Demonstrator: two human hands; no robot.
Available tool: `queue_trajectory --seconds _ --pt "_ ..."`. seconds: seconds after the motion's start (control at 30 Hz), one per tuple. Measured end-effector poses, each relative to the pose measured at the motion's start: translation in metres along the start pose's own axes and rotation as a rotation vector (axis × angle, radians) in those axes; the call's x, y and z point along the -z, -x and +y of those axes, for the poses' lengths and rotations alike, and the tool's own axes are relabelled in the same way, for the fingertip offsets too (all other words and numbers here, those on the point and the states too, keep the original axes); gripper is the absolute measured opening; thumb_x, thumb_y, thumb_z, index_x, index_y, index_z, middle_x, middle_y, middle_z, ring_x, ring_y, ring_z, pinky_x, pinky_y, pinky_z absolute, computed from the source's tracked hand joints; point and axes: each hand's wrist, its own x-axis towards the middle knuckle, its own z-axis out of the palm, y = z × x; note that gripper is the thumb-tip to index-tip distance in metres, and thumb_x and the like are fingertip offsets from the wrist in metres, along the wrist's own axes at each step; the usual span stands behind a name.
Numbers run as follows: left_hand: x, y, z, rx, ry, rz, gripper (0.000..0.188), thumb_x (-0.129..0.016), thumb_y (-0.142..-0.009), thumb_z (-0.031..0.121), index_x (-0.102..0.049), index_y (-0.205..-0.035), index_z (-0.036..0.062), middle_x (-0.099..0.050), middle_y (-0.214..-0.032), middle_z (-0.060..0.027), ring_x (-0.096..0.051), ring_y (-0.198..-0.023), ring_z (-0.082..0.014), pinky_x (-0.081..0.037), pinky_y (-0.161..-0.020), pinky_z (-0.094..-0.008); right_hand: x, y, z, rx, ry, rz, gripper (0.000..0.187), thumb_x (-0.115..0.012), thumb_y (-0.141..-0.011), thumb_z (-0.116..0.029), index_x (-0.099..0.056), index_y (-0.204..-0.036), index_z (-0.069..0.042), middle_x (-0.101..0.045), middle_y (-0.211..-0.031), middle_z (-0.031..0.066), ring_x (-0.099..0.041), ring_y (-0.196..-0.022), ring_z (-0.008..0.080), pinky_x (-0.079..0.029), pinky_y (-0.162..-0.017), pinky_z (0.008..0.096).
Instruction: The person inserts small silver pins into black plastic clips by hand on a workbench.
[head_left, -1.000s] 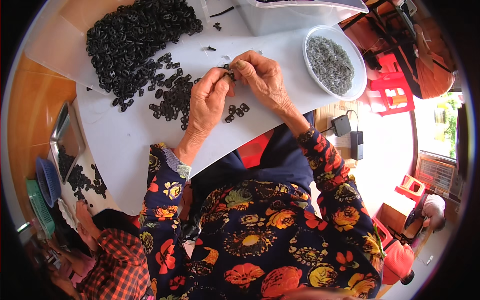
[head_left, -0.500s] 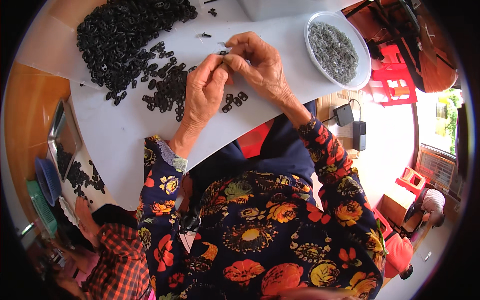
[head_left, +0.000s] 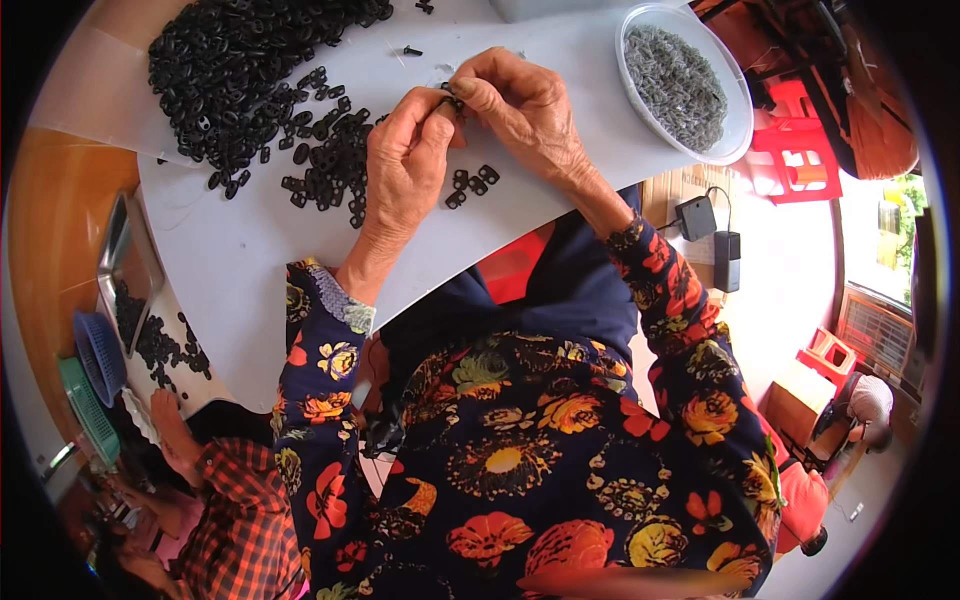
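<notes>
My left hand (head_left: 405,160) and my right hand (head_left: 522,112) meet over the white table (head_left: 250,300). Both are closed in a pinch on one small black part (head_left: 451,97), mostly hidden by the fingertips. To the left of my left hand lie loose black oval parts with holes (head_left: 335,160), spreading from a large heap of the same parts (head_left: 235,85). A few more black parts (head_left: 470,185) lie just below my hands. At the right, a round white bowl (head_left: 742,130) holds many small clear-grey pieces (head_left: 675,90).
A single black peg-like piece (head_left: 412,51) lies beyond my hands. At left, a metal tray (head_left: 120,240) stands near more black parts and blue and green baskets (head_left: 88,400). A co-worker in a checked shirt (head_left: 245,510) sits there. Black adapters (head_left: 727,260) and red stools (head_left: 800,165) are at right.
The view has shifted slightly, moving the table things a little in the picture. My hands stay together on the small black part, with the fingers moving slightly.
</notes>
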Motion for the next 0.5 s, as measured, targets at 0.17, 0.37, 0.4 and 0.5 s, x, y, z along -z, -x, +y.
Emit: queue_trajectory --seconds 0.17,0.37,0.4,0.5 --pt "0.0015 0.0005 -0.0040 -0.029 0.027 0.011 0.015 -0.050 -0.091 0.012 -0.058 -0.090 0.0003 -0.056 -0.069 -0.0014 -0.049 -0.064 -0.0073 -0.042 -0.061 -0.0226 0.0022 -0.0001 0.0025 0.053 0.106 -0.003 0.013 -0.063 -0.089 -0.012 -0.062 -0.090 0.001 -0.064 -0.073 0.0042 -0.060 -0.069 0.0091 -0.049 -0.063 0.0235" --pt "-0.0027 0.0001 -0.0045 -0.122 0.006 0.058 0.008 -0.053 -0.088 0.008 -0.058 -0.089 0.0010 -0.054 -0.064 -0.0030 -0.049 -0.057 -0.0084 -0.042 -0.053 -0.0241 0.0015 0.0023 0.0005 0.037 0.197 0.027 0.013 -0.065 -0.087 -0.010 -0.063 -0.084 0.002 -0.065 -0.072 0.0047 -0.059 -0.067 0.0081 -0.048 -0.062 0.0233" --pt "-0.0055 0.0004 -0.0046 -0.137 0.014 0.063 0.008 -0.053 -0.088 0.008 -0.058 -0.089 0.0008 -0.054 -0.063 -0.0030 -0.049 -0.056 -0.0084 -0.042 -0.053 -0.0242 0.0024 0.0036 0.0002 0.055 0.174 0.026 0.012 -0.064 -0.087 -0.010 -0.063 -0.085 0.002 -0.065 -0.072 0.0046 -0.059 -0.066 0.0079 -0.048 -0.061 0.0229" --pt "-0.0013 0.0033 -0.0048 -0.113 0.062 0.080 0.012 -0.055 -0.091 0.013 -0.058 -0.090 0.0008 -0.055 -0.064 -0.0019 -0.049 -0.058 -0.0077 -0.042 -0.054 -0.0239 -0.0036 0.0014 0.0001 0.081 0.123 0.011 0.012 -0.063 -0.088 -0.009 -0.063 -0.085 0.002 -0.063 -0.070 0.0037 -0.057 -0.065 0.0076 -0.047 -0.062 0.0226"
